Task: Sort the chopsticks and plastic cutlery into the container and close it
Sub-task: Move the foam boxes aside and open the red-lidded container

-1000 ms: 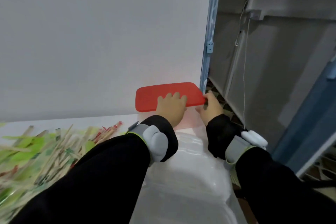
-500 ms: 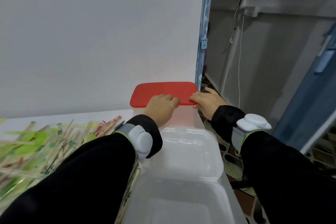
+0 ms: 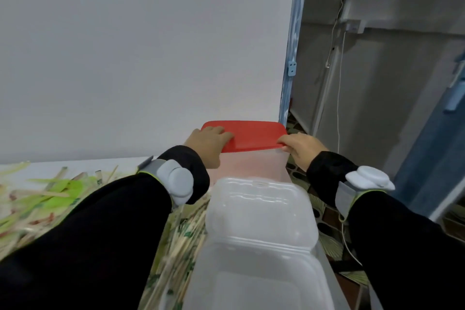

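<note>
A translucent container (image 3: 254, 168) with a red lid (image 3: 254, 136) stands at the far right of the table, against the white wall. My left hand (image 3: 206, 145) grips the lid's left near corner, fingers curled over its top. My right hand (image 3: 300, 147) holds the lid's right near corner, fingers hooked over the edge. The lid lies on the container's rim. A pile of chopsticks and green plastic cutlery (image 3: 45, 199) covers the table to the left, partly hidden by my left sleeve.
An open clear clamshell box (image 3: 259, 239) lies just in front of the container, between my forearms. More chopsticks (image 3: 181, 241) lie beside it. The table's right edge drops to a patterned floor (image 3: 327, 239). A blue door frame (image 3: 289, 78) and grey wall stand right.
Both hands slid from the lid's middle out to its near corners. The view shifted, bringing the clamshell box into sight.
</note>
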A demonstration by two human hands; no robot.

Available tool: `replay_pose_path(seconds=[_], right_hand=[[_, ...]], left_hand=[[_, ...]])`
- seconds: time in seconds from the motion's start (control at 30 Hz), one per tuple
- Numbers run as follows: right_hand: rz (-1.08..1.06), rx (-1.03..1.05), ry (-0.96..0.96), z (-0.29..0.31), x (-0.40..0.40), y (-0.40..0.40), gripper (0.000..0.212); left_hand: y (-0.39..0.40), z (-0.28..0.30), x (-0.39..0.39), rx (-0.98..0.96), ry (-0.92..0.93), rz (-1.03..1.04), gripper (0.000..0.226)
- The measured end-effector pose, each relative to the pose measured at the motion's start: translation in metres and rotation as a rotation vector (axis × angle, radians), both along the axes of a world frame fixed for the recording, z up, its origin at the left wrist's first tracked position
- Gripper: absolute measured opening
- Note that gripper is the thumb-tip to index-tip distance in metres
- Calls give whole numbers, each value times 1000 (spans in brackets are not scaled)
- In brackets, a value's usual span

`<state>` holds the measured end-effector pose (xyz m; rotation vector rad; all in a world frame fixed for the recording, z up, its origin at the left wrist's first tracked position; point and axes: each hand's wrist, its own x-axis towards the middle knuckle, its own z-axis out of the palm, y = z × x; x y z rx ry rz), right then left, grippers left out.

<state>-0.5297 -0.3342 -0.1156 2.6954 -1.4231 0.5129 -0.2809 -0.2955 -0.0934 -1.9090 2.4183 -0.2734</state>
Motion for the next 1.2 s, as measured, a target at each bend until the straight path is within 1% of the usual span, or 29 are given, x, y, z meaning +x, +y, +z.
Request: replay_pose_path(seconds=[0.03,0.1,0.17,0.23,0.4,0.5,0.53,0.57,0.6,0.63,0.67,0.7,0.77,0.8,0.97,1.07,1.13,1.2], right_hand=[[0,3,-15,-1,0,1,29],[0,6,-51,-4,-2,2,28],[-5,3,-62,-3,0,3,29],[-20,13,-68,-1,1,3,30],[-44,48,-116,1,2,2,30],[-20,28,-165,-4,-2,1,30],[-4,20,-183,-6,-4,2,30],[11,10,-197,-9,-6,1,29],[19,6,-209,-10,-6,0,29],[27,-6,-221,-12,-7,-1,28],[32,-21,-238,-13,-6,-1,28],[42,-45,-264,-13,-5,-2,28],[46,-52,-310,-14,-5,-4,33],[54,-49,-332,-18,-2,-2,32],[29,-71,-361,-23,-5,-12,26],[15,-91,-351,-16,0,-15,25],[40,-125,-323,-12,4,-16,30],[74,-157,-277,-9,7,-17,34]], left_hand=[[0,4,9,22,-45,69,67],[1,9,19,80,-16,142,58],[2,12,20,97,9,146,50],[2,12,18,95,-15,132,45],[-8,22,20,101,56,154,46],[-12,28,17,185,57,170,43],[-13,30,17,230,117,195,45],[-15,32,16,278,247,236,45],[-19,35,16,307,421,282,39],[-25,37,17,294,584,338,30],[-32,37,18,243,702,398,26],[-40,34,19,169,755,452,30],[-56,25,18,56,748,531,43],[-57,20,18,39,745,557,46],[-74,5,10,60,809,643,46],[-74,0,9,-37,803,669,48],[-73,-1,9,-198,824,598,50],[-72,0,8,-348,827,460,47]])
